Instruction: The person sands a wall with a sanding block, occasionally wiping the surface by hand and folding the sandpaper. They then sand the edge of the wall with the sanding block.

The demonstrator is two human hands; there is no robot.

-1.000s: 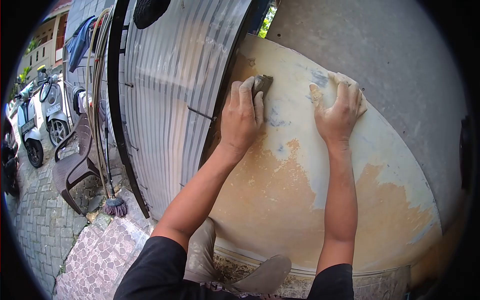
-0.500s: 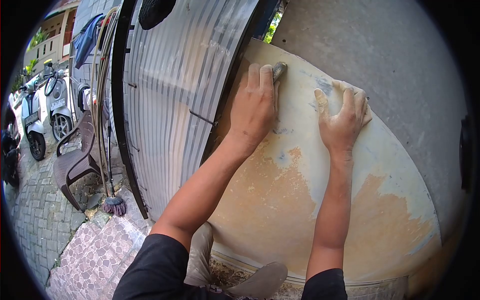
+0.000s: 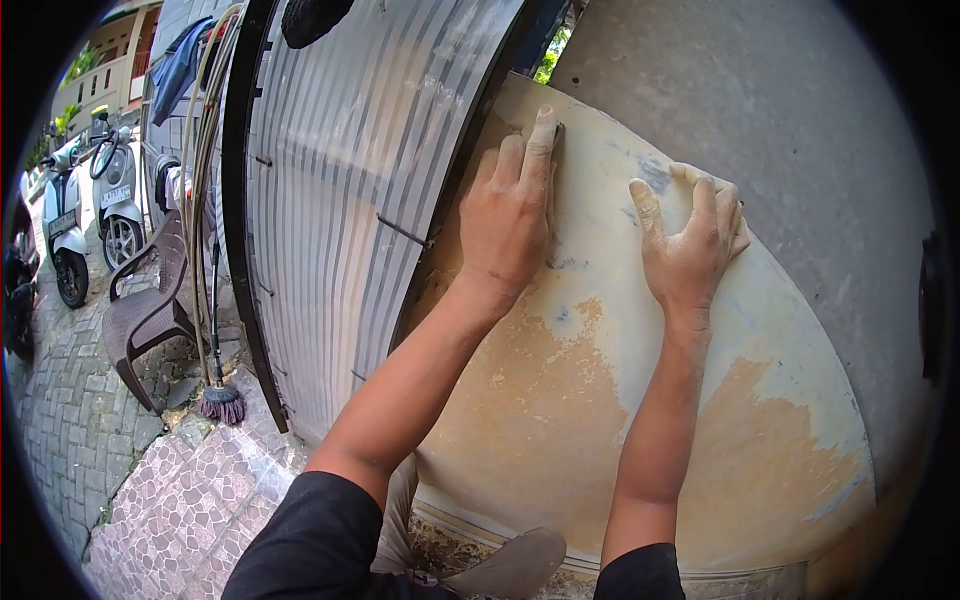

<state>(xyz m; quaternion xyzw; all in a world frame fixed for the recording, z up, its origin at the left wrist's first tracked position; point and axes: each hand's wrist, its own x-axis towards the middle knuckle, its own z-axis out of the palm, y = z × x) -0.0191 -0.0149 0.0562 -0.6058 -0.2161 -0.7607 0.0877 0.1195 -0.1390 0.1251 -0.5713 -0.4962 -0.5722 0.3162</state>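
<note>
Far left: 2 parked scooters on a paved yard, well apart from the work.
Left: a brown plastic chair, with a small broom standing just beside it.
Left of centre: an upright ribbed metal sheet, its edge touching the board.
Left hand: fingers straight and close together, pressing a small sanding block flat against the board; the block is almost wholly hidden, with only a dark sliver showing by the fingertip.
Centre: a large curved board stands on edge, with pale cream patches above and tan patches below. The block sits near its top left edge.
Right hand: empty, palm flat on the board, fingers spread wide near its right rim.
Right: a grey wall behind the board.
Step in hand: probably rubbing down the upper surface, with the arm at full reach.
Next move calls for: even pressure on the block and a firm bracing hand.
</note>
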